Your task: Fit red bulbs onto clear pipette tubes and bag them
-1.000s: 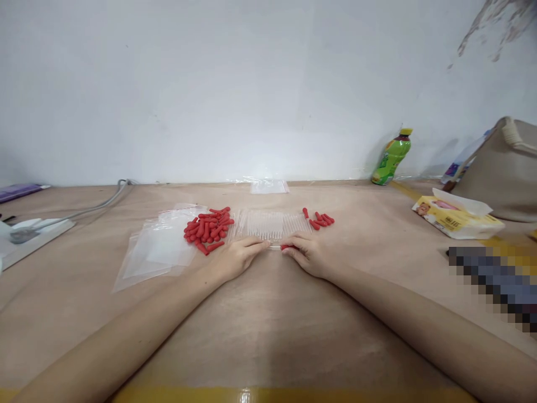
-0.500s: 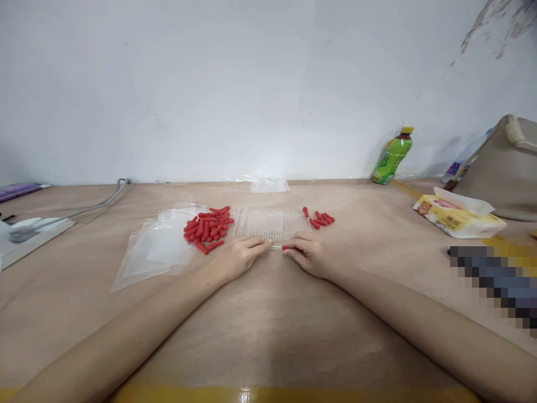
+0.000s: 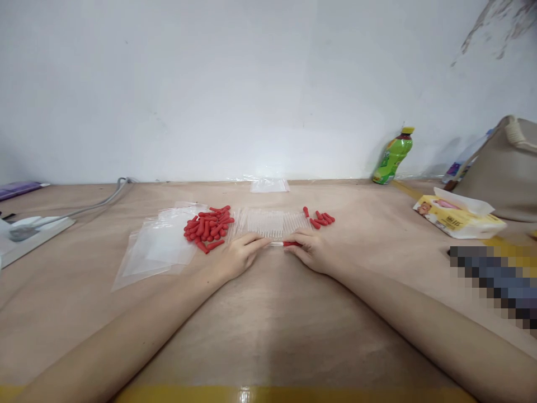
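Observation:
My left hand (image 3: 242, 254) pinches a thin clear dropper tube (image 3: 276, 244) that lies level between my hands. At the tube's right end, a red rubber bulb (image 3: 289, 244) sits in the closed fingers of my right hand (image 3: 310, 252); these fingers partly cover it. Just beyond both hands lies a row of clear dropper tubes (image 3: 266, 223) side by side on the table. Left of that row is a heap of red rubber bulbs (image 3: 207, 228). A smaller group of red bulbs (image 3: 323, 219) lies at the row's right end.
Clear plastic zip bags (image 3: 161, 246) are fanned out left of the heap. Another bag (image 3: 269, 186) lies by the wall. A green bottle (image 3: 392, 157), a yellow tissue pack (image 3: 459, 217) and a beige bag (image 3: 503, 173) stand right. A power strip (image 3: 46, 235) with a cable is left.
More of the red bulb shows between the fingers of my right hand. Both hands have shifted only very slightly; the things around them have stayed put.

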The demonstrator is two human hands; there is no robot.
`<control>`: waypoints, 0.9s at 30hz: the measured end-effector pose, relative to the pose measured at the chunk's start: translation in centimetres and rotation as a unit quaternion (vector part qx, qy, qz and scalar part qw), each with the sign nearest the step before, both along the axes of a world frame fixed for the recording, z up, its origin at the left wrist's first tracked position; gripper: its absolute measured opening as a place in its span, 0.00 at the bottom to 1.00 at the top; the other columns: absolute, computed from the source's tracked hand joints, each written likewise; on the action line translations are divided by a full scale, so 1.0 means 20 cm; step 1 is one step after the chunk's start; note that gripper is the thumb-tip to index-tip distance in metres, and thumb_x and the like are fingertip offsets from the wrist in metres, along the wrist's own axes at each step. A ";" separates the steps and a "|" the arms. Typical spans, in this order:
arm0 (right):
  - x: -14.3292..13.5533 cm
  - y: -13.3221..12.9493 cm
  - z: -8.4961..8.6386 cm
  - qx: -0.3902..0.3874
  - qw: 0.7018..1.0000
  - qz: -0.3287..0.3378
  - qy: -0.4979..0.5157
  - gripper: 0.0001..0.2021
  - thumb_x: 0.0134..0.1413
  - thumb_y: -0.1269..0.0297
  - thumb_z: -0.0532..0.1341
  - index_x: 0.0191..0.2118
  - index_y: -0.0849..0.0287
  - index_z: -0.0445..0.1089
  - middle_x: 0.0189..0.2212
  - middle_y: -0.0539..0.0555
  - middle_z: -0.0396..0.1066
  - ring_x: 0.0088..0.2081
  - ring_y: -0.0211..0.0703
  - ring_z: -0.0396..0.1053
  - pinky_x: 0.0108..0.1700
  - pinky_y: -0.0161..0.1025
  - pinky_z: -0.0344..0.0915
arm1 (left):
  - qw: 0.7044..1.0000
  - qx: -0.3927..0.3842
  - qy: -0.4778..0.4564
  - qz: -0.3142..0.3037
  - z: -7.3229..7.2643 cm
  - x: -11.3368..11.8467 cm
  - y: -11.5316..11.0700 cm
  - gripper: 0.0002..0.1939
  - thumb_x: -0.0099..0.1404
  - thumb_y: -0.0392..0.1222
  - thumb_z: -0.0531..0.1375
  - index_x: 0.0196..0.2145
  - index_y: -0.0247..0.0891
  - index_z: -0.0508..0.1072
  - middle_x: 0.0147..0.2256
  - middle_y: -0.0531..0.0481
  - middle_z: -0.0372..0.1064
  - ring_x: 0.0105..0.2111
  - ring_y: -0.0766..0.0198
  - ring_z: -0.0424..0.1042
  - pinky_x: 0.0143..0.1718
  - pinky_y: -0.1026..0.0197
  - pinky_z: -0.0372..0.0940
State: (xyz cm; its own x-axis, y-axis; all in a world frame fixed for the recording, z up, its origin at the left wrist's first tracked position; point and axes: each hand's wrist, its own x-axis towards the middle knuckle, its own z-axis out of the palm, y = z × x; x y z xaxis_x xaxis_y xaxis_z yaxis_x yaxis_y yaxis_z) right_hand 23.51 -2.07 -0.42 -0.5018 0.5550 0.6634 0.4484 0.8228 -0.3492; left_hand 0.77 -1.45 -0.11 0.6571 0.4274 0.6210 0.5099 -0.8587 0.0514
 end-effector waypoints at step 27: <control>0.03 0.04 -0.03 0.073 0.996 -0.039 -0.025 0.05 0.53 0.67 0.58 0.34 0.61 0.69 0.28 0.54 0.71 0.29 0.38 0.66 0.32 0.35 0.62 | 0.993 0.088 0.043 0.061 0.02 0.01 0.02 0.10 0.64 0.40 0.53 0.40 0.35 0.71 0.31 0.47 0.70 0.31 0.63 0.68 0.32 0.61 0.64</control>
